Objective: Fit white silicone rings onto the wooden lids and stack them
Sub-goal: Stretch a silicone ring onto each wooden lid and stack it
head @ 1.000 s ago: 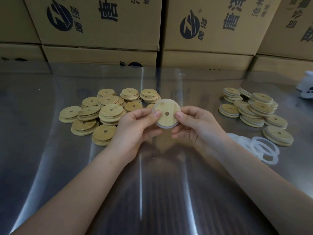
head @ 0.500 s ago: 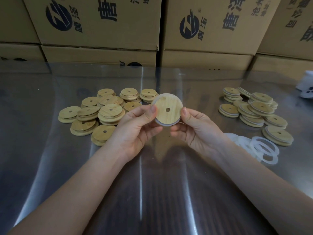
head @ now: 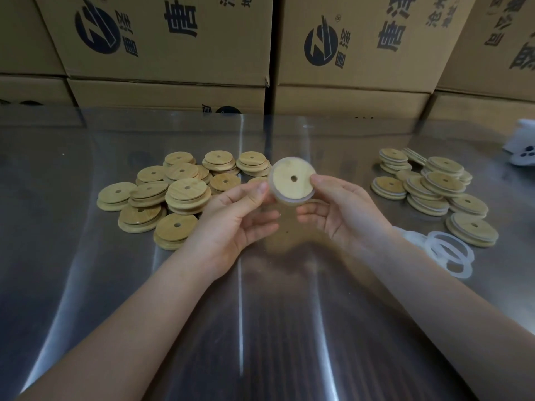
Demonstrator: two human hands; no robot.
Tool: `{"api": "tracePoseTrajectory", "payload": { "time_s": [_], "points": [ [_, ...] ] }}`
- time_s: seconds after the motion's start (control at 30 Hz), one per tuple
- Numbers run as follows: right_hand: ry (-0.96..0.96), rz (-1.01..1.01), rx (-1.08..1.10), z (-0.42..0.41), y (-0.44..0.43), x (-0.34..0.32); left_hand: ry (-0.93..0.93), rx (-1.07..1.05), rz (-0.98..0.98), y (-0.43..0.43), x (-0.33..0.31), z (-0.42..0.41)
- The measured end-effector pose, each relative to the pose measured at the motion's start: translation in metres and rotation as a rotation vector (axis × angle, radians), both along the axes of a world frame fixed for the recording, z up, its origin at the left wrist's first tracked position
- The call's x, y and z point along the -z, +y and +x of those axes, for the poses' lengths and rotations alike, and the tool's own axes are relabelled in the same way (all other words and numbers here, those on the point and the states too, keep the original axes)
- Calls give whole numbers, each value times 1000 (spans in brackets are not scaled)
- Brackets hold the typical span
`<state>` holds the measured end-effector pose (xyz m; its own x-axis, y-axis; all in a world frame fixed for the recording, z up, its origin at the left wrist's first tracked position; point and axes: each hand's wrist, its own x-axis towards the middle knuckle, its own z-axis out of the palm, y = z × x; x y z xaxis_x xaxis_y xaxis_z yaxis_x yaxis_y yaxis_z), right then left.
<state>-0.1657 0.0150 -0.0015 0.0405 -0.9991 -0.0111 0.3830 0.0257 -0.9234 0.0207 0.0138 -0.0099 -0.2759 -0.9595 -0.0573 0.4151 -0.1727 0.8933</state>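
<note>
Between both hands I hold a round wooden lid [head: 289,182] with a small centre hole, tilted up towards me above the table. A white silicone ring [head: 292,200] runs around its lower edge. My left hand [head: 236,221] pinches the lid's left rim with the thumb. My right hand [head: 344,215] grips its right rim. A pile of bare wooden lids [head: 173,195] lies to the left. Lids fitted with white rings [head: 434,186] are stacked to the right. Loose white rings [head: 450,253] lie beside my right forearm.
The work surface is a shiny metal table [head: 260,328]. Cardboard boxes [head: 347,53] with printed logos stand in a wall along its far edge. A white object [head: 524,146] sits at the far right edge.
The lid has risen and tipped up towards me, turning between my fingers. My right thumb has shifted from the lower rim up to the right rim.
</note>
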Motion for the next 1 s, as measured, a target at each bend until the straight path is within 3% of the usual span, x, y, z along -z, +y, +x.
{"api": "tracePoseTrajectory", "payload": {
  "time_s": [0.1, 0.3, 0.67, 1.0],
  "points": [
    [-65, -12, 198, -11, -5, -3, -110, -22, -35, 1, 0, 0],
    [63, -96, 500, -36, -12, -5, -294, -45, -129, 5, 0, -3],
    [211, 84, 681, -85, -27, 1, -522, 19, -284, 10, 2, -10],
    [295, 171, 732, -106, -34, 9, -574, 32, -309, 8, 6, -12]
  ]
}}
